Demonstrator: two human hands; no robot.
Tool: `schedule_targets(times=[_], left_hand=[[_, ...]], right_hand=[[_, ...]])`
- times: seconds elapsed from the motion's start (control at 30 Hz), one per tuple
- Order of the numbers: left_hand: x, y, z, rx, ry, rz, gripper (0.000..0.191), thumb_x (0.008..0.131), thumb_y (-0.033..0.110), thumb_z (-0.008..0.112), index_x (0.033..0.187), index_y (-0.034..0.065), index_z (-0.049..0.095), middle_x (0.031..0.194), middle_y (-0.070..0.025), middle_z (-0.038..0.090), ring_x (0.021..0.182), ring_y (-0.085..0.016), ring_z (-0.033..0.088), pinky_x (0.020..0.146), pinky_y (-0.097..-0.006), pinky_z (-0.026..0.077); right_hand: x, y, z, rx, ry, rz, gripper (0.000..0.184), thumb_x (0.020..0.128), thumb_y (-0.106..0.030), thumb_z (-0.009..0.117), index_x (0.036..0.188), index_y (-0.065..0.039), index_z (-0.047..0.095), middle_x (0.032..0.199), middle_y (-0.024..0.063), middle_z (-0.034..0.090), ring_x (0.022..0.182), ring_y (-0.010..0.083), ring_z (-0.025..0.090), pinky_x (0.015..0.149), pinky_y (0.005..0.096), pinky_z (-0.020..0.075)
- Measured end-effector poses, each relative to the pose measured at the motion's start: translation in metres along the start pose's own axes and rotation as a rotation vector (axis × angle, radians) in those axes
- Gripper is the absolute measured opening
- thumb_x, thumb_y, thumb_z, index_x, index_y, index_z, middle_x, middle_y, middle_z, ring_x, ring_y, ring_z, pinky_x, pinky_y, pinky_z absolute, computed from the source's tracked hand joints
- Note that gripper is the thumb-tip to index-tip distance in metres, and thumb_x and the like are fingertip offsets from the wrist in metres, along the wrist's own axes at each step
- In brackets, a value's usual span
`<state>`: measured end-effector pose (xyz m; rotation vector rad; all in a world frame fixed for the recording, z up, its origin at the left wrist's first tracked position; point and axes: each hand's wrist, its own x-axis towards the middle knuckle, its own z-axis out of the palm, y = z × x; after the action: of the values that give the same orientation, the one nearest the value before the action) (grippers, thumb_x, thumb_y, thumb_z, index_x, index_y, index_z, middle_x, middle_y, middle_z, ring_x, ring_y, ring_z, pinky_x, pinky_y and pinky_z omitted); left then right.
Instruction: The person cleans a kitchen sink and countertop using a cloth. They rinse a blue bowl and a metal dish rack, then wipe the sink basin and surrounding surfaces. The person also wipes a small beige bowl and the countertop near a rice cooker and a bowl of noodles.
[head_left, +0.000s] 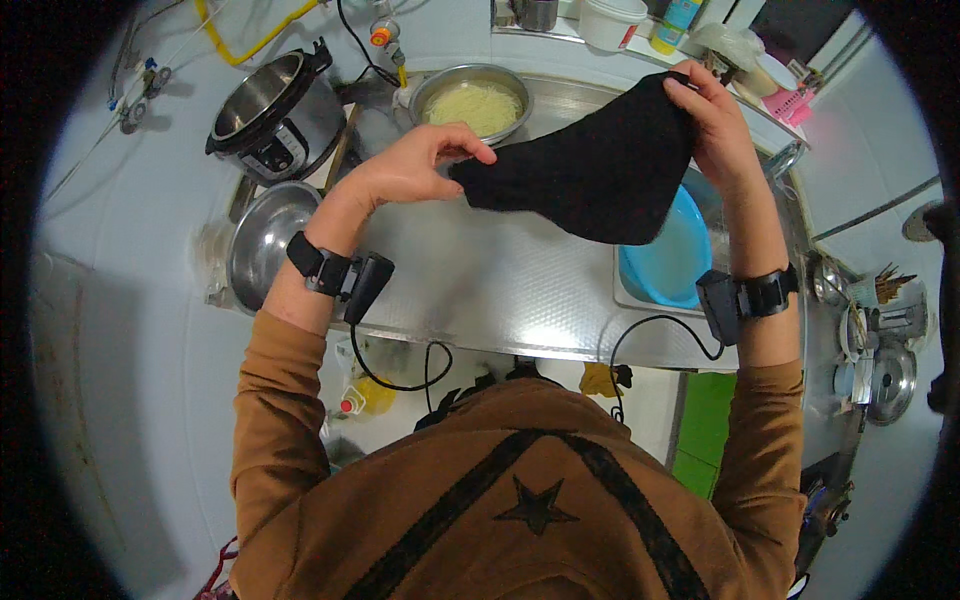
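A black cloth (592, 169) is spread in the air between my two hands, above a stainless steel counter (465, 262). My left hand (420, 165) has the narrow end of the cloth by its fingertips, with the thumb below and the fingers above. At the wide end, my right hand (712, 120) pinches the upper right corner between thumb and fingers. Just behind my left hand stands a metal bowl (525, 112) of pale yellow shreds (474, 105). The lower edge of the cloth hangs partly over a blue basin (671, 255) of cloudy liquid, hiding some of it.
On the left are a pressure cooker (277, 112) without a lid and a steel bowl (274, 244). A white tub (611, 22) and a bottle (675, 26) stand on the back ledge. Utensils and a pot lid (892, 384) lie at the right. Cables hang from both wrist straps.
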<state>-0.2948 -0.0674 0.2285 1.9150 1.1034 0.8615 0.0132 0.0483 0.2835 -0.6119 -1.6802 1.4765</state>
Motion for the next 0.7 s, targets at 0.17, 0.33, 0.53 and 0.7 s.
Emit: schedule_targets(times=[0.17,0.33,0.53,0.7], left_hand=[[0.034,-0.02,0.015,-0.114,0.257,-0.504,0.042,0.067,0.001,0.07,0.106,0.0013,0.057,0.098,-0.0029,0.059,0.082,-0.01,0.055,0.074,-0.0226,0.045],[0.058,-0.035,0.025,-0.12,0.526,-0.179,0.021,0.072,0.003,0.068,0.092,0.0025,0.063,0.082,-0.0001,0.058,0.072,-0.009,0.053,0.066,-0.023,0.045],[-0.018,-0.062,0.048,0.438,0.266,0.21,0.021,0.067,-0.003,0.061,0.087,0.0036,0.058,0.079,-0.0092,0.058,0.076,-0.026,0.056,0.068,-0.0335,0.045],[-0.118,-0.094,0.135,0.474,-0.048,-0.086,0.017,0.062,0.003,0.063,0.078,0.0064,0.058,0.084,-0.0091,0.055,0.082,-0.032,0.052,0.075,-0.0398,0.043]], right_hand=[[0.014,0.005,-0.008,-0.293,0.161,0.008,0.014,0.083,-0.02,0.06,0.085,-0.007,0.055,0.072,-0.004,0.052,0.068,0.005,0.046,0.063,0.0192,0.0361],[0.002,0.002,-0.014,-0.495,0.167,-0.249,0.013,0.081,-0.015,0.063,0.084,-0.005,0.056,0.07,-0.004,0.052,0.067,0.0038,0.046,0.062,0.0187,0.0373],[-0.102,0.029,0.031,-0.687,-0.107,-0.092,0.014,0.075,-0.011,0.064,0.087,-0.004,0.06,0.072,0.0048,0.058,0.065,0.0115,0.054,0.061,0.0256,0.0447],[-0.175,0.11,0.105,-0.674,-0.639,0.13,0.016,0.077,-0.024,0.062,0.086,-0.011,0.061,0.077,0.0088,0.062,0.068,0.0299,0.059,0.06,0.0383,0.0471]])
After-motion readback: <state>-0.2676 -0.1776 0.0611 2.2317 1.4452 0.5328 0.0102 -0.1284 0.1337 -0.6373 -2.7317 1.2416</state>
